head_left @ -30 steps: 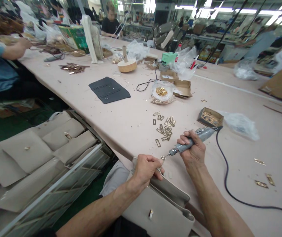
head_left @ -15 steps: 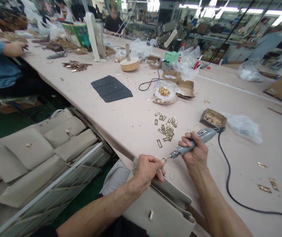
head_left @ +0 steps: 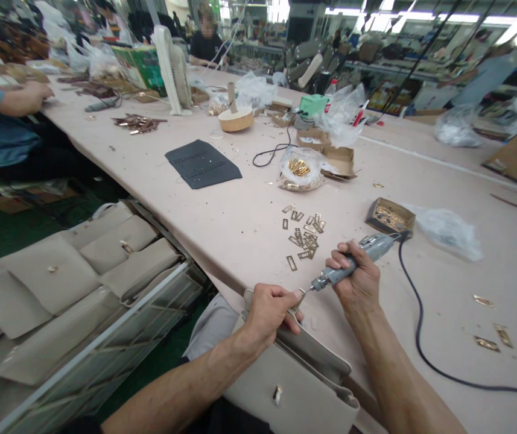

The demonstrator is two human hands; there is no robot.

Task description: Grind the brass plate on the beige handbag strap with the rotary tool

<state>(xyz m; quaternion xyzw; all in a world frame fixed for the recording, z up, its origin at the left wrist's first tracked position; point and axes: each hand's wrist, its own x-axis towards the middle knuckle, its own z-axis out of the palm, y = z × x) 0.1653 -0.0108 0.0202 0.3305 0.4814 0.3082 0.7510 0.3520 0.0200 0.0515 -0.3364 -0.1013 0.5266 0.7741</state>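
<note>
Head view, one frame. Lower centre: left hand (head_left: 269, 310) closed, fingertips pinched on one small brass plate (head_left: 301, 293) at the near table edge. Right hand (head_left: 354, 282) wrapped tight around one grey rotary tool (head_left: 353, 261), its tip touching the pinched plate. One black cord (head_left: 421, 343) runs from the tool's rear, curving toward the lower right of the frame.

One beige handbag (head_left: 303, 386) lies under both forearms at bottom centre, with one small metal clasp on its flap.

Loose brass plates (head_left: 304, 232) in one cluster just above the hands on the pink table (head_left: 222, 223); roughly fifteen, exact count not possible where they overlap. About four more brass scraps (head_left: 488, 334) at right edge, well apart from the cluster.

One small open cardboard box (head_left: 389, 217) of brass parts, right of centre; one clear bag (head_left: 448, 232) just beside it. One plastic bag of gold fittings (head_left: 298, 169) at centre. One dark grey leather piece (head_left: 202, 164) left of that. One white desk fan (head_left: 170, 69), upper left. One green box (head_left: 311, 104), upper centre.

At least four beige bags stacked in a wire cart (head_left: 72, 283), lower left. One co-worker's arm (head_left: 18, 99) on the table, upper left.

Writing: none legible anywhere in the frame.
</note>
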